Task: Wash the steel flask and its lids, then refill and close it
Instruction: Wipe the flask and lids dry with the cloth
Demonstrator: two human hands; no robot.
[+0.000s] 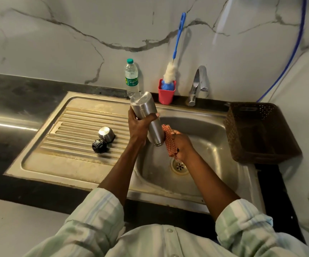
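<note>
Head view, sole view supplied, all places taken from the sink basin (196,130)

Steel flask (148,115) held tilted above left part of basin, mouth down and toward drain (180,165), base raised toward back wall. Left hand (138,125) wrapped round flask at mid-body, fingers and thumb curled firmly on bare metal. Right hand (182,145) gripping orange mesh scrubber (168,140), bunched, pressed against lower flask near neck, over basin centre

Steel cup lid (106,134) lying on ribbed drainboard (72,130) left of basin, black inner stopper (99,145) just beside it, apparently touching. Neither in hand

Behind basin: tap (198,84), no water seen running. Red cup (166,93) with blue-handled bottle brush (170,73) left of tap, plastic water bottle (131,78) further left. Brown basket (257,130) right of basin

Handling, judged: flask rigid, smooth and likely slick if wet or soapy, light if empty as inverted pose suggests; not fragile, though liable to dent or clatter if dropped into basin. Best hold at mid-body as now, full wrap, not fingertips, clear of scrubbed zone. Scrubber soft, compliant. Lids small, round, prone to roll on ribs; pinch by rim. Outer wash apparently under way; lids, refill, closing not yet done
</note>
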